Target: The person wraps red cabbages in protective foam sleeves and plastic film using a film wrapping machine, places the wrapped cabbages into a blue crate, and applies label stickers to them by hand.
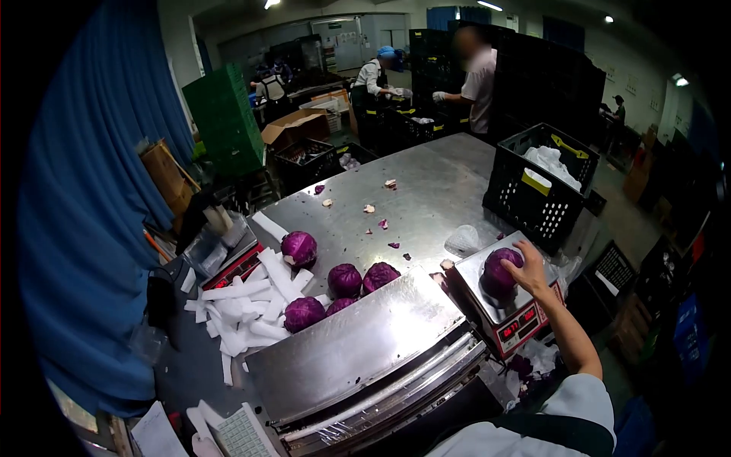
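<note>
A red cabbage (498, 276) rests on the steel pan of a digital scale (518, 329) at the right. My right hand (529, 268) curls its fingers round the cabbage's upper right side. Red digits glow on the scale's front. My left hand is out of view. Left of the scale is a steel wrapping machine (365, 343) with a sloping top. Several more red cabbages (344, 281) sit behind and to the left of it, beside a heap of white foam strips (255, 305).
A black crate (533, 190) holding white plastic stands behind the scale. Leaf scraps (383, 224) dot the metal table (434, 175). A second scale (233, 268) and a keypad (245, 434) are at the left. Two people (477, 80) (371, 76) work among crates beyond the table.
</note>
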Tool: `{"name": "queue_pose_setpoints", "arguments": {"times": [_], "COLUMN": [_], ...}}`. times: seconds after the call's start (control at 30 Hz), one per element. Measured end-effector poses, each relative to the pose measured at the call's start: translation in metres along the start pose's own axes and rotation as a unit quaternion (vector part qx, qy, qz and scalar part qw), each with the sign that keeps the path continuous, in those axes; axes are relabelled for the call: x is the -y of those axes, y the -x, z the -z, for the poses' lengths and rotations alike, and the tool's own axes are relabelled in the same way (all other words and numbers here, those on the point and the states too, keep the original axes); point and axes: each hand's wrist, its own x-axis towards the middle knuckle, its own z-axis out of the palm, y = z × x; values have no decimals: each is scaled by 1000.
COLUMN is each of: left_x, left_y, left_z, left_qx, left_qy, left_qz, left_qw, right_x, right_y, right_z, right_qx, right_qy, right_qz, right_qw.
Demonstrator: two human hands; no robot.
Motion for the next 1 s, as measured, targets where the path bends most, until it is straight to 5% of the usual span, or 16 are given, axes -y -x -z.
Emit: {"name": "queue_pose_setpoints", "arguments": {"times": [0.13,0.2,0.3,0.33,0.4,0.47,0.5,0.6,0.67,0.73,0.8,0.83,0.87,0.93,1.0], "left_x": [-60,-127,-253,-287,-308,-332,-332,-340,-344,-351,-358,-364,-367,-386,-428], "left_y": [34,74,183,227,279,320,329,346,360,369,380,376,373,387,433], "left_z": [47,75,134,139,124,126,116,111,114,114,120,112,89,64,68], "left_qx": [-83,-117,101,170,284,366,392,446,497,490,588,619,646,536,455], "left_qy": [223,295,381,425,386,403,416,447,463,389,474,467,633,674,595], "left_qz": [-80,-108,-226,-187,-264,-298,-276,-269,-210,-286,-174,-118,-140,-105,-209], "left_qw": [968,942,891,869,837,785,772,727,703,726,631,621,404,497,629], "right_x": [93,132,191,208,232,235,230,211,186,173,157,152,148,139,133], "right_y": [4,16,43,51,75,93,95,101,100,107,110,111,114,123,138], "right_z": [32,42,55,64,73,74,81,98,105,106,107,106,104,100,91], "right_qx": [97,160,264,301,346,336,314,255,251,216,227,238,247,230,287], "right_qy": [-241,-330,-468,-497,-582,-605,-570,-696,-627,-591,-573,-629,-678,-685,-657], "right_qz": [-58,12,46,64,87,105,101,-68,-19,23,-2,-69,-135,-127,-179], "right_qw": [964,930,842,811,730,714,752,668,738,777,787,737,679,679,674]}}
